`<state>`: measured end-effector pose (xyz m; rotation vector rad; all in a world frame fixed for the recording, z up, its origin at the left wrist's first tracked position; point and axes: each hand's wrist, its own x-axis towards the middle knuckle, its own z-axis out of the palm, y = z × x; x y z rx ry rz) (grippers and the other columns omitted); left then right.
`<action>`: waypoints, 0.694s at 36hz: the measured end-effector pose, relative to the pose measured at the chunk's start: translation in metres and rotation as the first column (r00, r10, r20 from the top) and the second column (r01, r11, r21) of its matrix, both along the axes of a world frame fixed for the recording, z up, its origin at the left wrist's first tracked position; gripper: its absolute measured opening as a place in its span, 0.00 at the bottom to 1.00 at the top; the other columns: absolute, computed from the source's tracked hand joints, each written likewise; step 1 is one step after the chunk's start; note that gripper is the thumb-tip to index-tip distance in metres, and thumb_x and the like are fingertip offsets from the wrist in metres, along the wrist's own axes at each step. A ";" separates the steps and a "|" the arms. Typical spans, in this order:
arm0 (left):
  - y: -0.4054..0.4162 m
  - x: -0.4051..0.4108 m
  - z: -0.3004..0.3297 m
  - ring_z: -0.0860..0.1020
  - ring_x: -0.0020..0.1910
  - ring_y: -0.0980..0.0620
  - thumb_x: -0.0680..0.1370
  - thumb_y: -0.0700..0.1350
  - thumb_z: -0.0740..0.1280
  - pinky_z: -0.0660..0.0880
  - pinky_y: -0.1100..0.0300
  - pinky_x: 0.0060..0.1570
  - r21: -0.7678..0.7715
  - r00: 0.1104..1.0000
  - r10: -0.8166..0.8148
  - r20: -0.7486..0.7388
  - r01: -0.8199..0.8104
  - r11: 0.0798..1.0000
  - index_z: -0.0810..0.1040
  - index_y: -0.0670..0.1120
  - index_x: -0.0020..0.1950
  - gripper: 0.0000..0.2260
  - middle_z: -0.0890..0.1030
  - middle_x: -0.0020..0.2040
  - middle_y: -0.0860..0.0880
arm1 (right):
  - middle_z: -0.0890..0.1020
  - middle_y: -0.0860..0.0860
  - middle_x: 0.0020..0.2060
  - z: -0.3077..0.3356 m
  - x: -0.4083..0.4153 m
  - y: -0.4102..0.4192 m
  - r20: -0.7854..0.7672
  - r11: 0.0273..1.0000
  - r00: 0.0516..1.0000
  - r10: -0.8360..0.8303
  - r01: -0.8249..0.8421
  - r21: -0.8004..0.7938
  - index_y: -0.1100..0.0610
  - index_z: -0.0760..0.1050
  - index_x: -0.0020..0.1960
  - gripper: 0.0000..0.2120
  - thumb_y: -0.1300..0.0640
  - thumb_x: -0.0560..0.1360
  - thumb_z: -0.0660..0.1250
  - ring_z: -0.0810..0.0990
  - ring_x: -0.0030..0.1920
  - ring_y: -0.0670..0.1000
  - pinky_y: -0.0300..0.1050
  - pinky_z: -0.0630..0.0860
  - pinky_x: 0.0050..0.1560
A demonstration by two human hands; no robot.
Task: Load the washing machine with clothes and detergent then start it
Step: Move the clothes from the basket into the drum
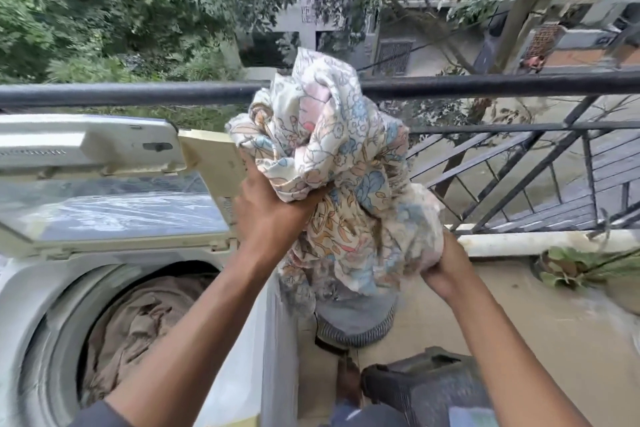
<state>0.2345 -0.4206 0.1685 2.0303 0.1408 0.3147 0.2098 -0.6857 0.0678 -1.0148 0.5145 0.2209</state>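
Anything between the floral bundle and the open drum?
Head view: only the left hand and forearm; otherwise air between the floral printed cloth bundle and the white top-load washer drum.

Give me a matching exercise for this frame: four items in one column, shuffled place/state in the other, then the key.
Items:
1. floral cloth
2. brown garment
3. washing machine lid
4. black railing

States:
A. lying inside the drum
B. runs across the view behind the machine
C. bunched up, gripped by left hand and right hand
D. propped open

Pairs: 1-C, 2-A, 3-D, 4-B
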 end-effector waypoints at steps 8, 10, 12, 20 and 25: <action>-0.001 -0.003 -0.018 0.84 0.53 0.54 0.62 0.70 0.80 0.81 0.56 0.56 0.071 0.982 -0.102 -0.158 0.114 0.991 0.71 0.54 0.71 0.43 0.84 0.55 0.58 | 0.88 0.57 0.49 0.070 -0.001 0.016 0.242 0.970 0.959 0.149 -0.094 -0.226 0.62 0.79 0.61 0.10 0.64 0.83 0.62 0.88 0.45 0.54 0.45 0.84 0.41; 0.000 -0.003 -0.017 0.82 0.53 0.56 0.66 0.61 0.83 0.77 0.63 0.54 0.008 0.949 -0.191 -0.251 0.200 0.980 0.71 0.52 0.68 0.37 0.82 0.53 0.59 | 0.88 0.57 0.49 0.092 -0.001 0.031 0.309 0.970 0.934 0.182 -0.120 -0.211 0.61 0.78 0.59 0.09 0.64 0.83 0.60 0.88 0.46 0.54 0.46 0.84 0.41; 0.000 -0.004 -0.013 0.81 0.60 0.60 0.62 0.61 0.86 0.77 0.65 0.62 -0.151 0.882 -0.370 -0.291 0.339 0.928 0.70 0.48 0.70 0.44 0.82 0.60 0.58 | 0.88 0.57 0.51 0.110 -0.001 0.046 0.357 0.967 0.909 0.216 -0.148 -0.209 0.61 0.76 0.61 0.09 0.63 0.84 0.60 0.88 0.49 0.56 0.47 0.84 0.44; -0.021 -0.014 -0.010 0.80 0.67 0.57 0.62 0.56 0.87 0.75 0.49 0.71 -0.167 0.901 -0.433 0.028 0.431 0.887 0.73 0.55 0.72 0.42 0.83 0.66 0.54 | 0.78 0.63 0.68 0.154 -0.010 0.094 0.425 0.867 0.758 0.495 -0.400 -0.297 0.62 0.67 0.75 0.24 0.52 0.82 0.60 0.79 0.68 0.64 0.64 0.74 0.69; -0.013 -0.005 -0.012 0.84 0.57 0.58 0.57 0.66 0.84 0.83 0.51 0.58 -0.056 0.973 -0.227 -0.040 0.224 0.973 0.73 0.56 0.73 0.47 0.85 0.59 0.58 | 0.76 0.63 0.70 0.158 -0.013 0.090 0.393 0.821 0.723 0.568 -0.466 -0.329 0.65 0.65 0.77 0.39 0.41 0.77 0.68 0.74 0.72 0.63 0.67 0.66 0.75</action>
